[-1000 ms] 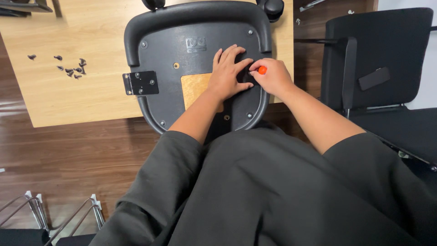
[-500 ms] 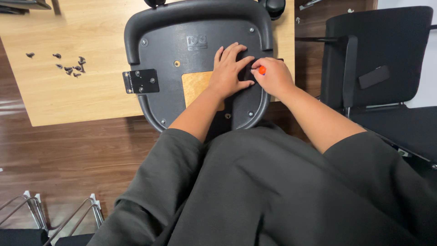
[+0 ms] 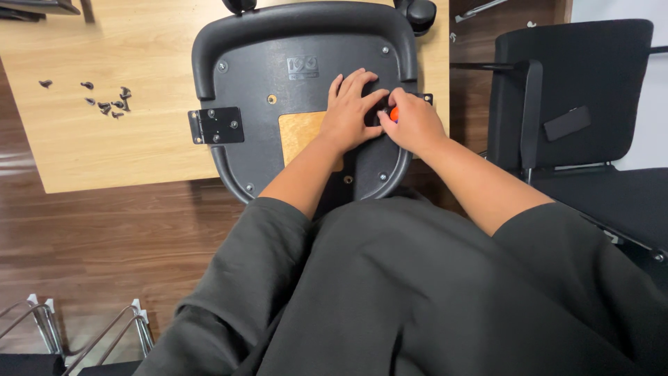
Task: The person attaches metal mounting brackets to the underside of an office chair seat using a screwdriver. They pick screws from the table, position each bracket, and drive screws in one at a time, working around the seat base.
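- While flipped upside down on the wooden surface [image 3: 104,150], black plastic chair seat [image 3: 257,76] with underside facing up, near edge hanging just over the edge of the surface toward the lap.
- Left hand [image 3: 351,111] spread flat on the seat's underside, fingers [image 3: 348,80] fanned out and pressing down, not gripping anything.
- Right hand [image 3: 414,125] curled tight around a small tool with an orange handle [image 3: 394,113], only a sliver of orange peeking out between thumb and fingers. Can't really tell what kind of tool from this angle.
- Both hands touching each other at the right side of the seat, right over a black bracket [image 3: 426,98] at the seat's rim, mostly hidden.
- Matching black metal bracket [image 3: 216,125] on the opposite side of the seat, sticking out past the rim, screw heads showing.
- Tan square patch [image 3: 300,132] in the middle of the underside, just beside the left wrist, partly covered by the forearm.
- Little pile of dark screws [image 3: 108,103] scattered on the surface, well apart from the hands, off to the left.
- Another black chair [image 3: 577,97] standing upright on the dark wood floor [image 3: 104,237] to the right, armrest near the right forearm.
- Chrome chair legs [image 3: 42,327] poking in at the bottom left corner.
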